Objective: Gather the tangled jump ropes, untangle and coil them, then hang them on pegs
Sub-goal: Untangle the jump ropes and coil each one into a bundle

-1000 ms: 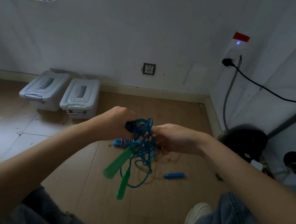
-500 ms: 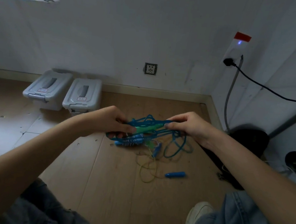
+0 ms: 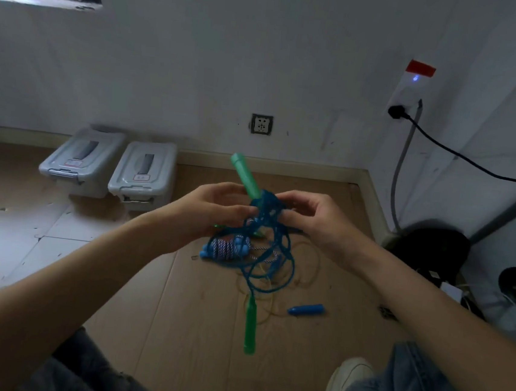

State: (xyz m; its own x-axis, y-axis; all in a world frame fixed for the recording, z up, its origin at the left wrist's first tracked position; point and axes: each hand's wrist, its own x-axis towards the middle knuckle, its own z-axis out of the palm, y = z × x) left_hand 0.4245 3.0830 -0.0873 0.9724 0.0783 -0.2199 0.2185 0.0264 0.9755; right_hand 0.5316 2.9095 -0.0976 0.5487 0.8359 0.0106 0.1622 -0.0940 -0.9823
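Untangling is the step in hand: the left hand (image 3: pixel 214 205) and right hand (image 3: pixel 314 216), each grip pinched on the blue rope (image 3: pixel 269 243), hold its knot above the floor. Next, I judge, the upper green handle (image 3: pixel 245 175) needs threading free.

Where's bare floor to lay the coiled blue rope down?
Bare wood lies left of the striped rope bundle, below the two grey bins. Crowded: around the yellow cord and blue handle, and the right corner by the black object.
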